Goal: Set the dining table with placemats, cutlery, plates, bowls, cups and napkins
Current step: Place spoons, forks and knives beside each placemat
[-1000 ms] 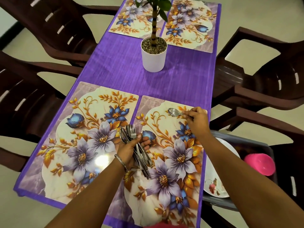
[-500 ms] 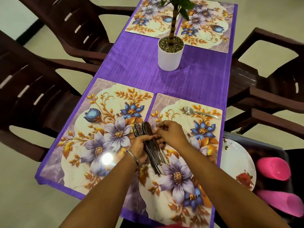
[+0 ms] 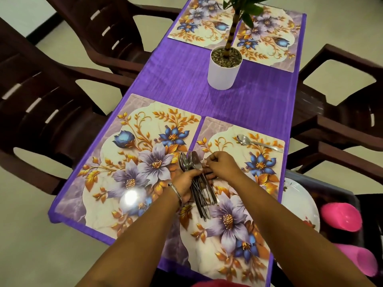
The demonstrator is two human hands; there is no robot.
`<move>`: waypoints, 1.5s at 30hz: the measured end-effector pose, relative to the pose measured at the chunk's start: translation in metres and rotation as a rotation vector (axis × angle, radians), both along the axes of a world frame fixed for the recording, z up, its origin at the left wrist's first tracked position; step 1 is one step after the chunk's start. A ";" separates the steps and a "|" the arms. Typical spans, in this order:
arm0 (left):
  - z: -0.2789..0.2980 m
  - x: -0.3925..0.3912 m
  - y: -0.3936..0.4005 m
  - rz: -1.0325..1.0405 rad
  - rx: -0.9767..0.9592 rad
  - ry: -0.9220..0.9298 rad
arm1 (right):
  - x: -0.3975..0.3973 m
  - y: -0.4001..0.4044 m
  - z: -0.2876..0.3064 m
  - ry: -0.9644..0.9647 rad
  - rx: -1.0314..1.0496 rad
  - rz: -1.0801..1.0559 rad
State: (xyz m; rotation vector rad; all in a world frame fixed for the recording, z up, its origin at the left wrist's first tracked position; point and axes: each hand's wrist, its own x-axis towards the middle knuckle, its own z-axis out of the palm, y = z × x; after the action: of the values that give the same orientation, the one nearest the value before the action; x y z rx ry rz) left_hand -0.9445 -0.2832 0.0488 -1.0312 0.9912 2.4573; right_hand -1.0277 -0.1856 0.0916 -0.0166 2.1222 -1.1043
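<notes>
A bundle of steel cutlery (image 3: 198,183) is held upright-tilted above the near-right floral placemat (image 3: 234,204); one spoon (image 3: 256,142) lies across that placemat's far edge.

You have four placemats on the table (image 3: 182,83): two near, two far; the potted plant (image 3: 224,67) stands between the pairs; a spoon (image 3: 257,142) lies on the near right placemat (image 3: 238,235); a bin (image 3: 323,183) sits right of the table.
</notes>
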 end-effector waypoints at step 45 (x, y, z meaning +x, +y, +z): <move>0.008 -0.015 0.009 0.018 -0.015 -0.090 | -0.094 0.116 -0.002 0.703 0.289 0.022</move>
State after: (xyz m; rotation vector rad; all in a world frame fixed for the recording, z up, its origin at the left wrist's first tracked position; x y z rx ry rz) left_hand -0.9592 -0.2743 0.0568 -1.1496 0.9773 2.3976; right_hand -1.1219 -0.0691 0.0894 -0.3343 2.8803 -0.8360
